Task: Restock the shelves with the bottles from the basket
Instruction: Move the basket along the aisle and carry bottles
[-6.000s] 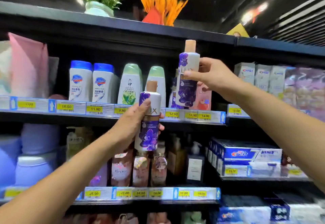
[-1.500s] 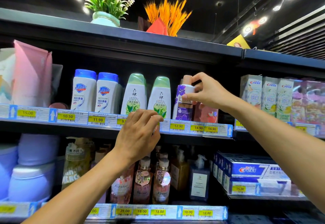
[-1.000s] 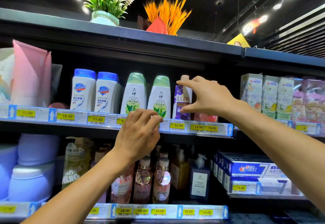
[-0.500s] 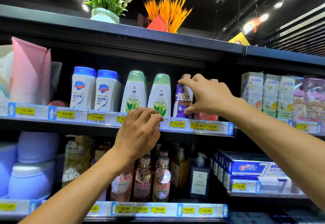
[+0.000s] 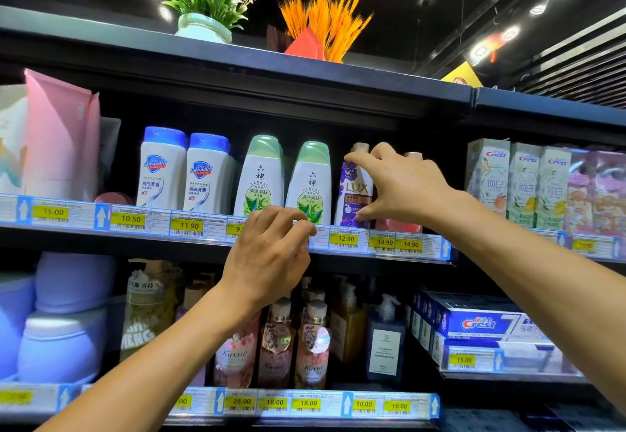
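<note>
Two hands are reaching up to the middle shelf point(image 5: 101, 241). The right hand point(image 5: 406, 187) is spanning the purple Lux bottle point(image 5: 355, 191), with its forefinger lying across the bottle's shoulder and its thumb pressing low on the label, so the hand is clamping the bottle top to bottom. The Lux bottle is standing upright at the shelf's front edge, just beside the nearer of two green-capped bottles point(image 5: 308, 180). A pink bottle point(image 5: 399, 227) on its other side is mostly hidden behind the hand. The left hand point(image 5: 267, 255) is sitting lower with its fingers curled. Its tips are bunching together against the price strip point(image 5: 345, 239), right under the green-capped bottles. Two blue-capped Safeguard bottles point(image 5: 162, 167) are standing further left on the same shelf. Crest boxes point(image 5: 487, 180) are standing off to the right.
</note>
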Tool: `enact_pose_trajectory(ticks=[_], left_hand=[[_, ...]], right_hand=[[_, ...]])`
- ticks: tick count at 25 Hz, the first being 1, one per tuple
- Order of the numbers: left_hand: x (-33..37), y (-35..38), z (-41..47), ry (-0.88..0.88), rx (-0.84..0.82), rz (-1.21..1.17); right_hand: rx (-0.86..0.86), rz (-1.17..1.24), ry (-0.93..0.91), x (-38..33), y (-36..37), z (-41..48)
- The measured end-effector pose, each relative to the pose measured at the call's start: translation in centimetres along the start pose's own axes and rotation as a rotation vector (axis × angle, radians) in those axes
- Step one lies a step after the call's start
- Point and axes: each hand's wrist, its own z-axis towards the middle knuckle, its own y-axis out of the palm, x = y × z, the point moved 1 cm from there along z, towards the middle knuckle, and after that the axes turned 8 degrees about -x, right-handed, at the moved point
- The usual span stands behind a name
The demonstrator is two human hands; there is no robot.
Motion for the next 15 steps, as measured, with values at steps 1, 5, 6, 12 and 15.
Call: enact_pose_trajectory(ticks=[1, 5, 6, 12, 15], left_hand=[[0.0, 0.0, 0.0, 0.004, 0.0, 0.002], [-0.1, -0.4, 0.0, 0.021, -0.005, -0.024], [-0.1, -0.7, -0.1, 0.032, -0.011, -0.039], [-3.2, -5.2, -1.2, 0.041, 0.018, -0.012], [-7.3, -8.6, -2.1, 0.024, 0.062, 0.027]], right_hand=[[0.006, -0.007, 0.0, 0.0, 0.1, 0.0], [0.022, -0.023, 0.023, 0.2, 0.8, 0.4], [0.022, -0.02, 0.03, 0.2, 1.0, 0.4], [0.203, 0.126, 0.094, -3.2, -0.1, -1.6], [0.3, 0.238, 0.004, -8.3, -1.3, -2.1]])
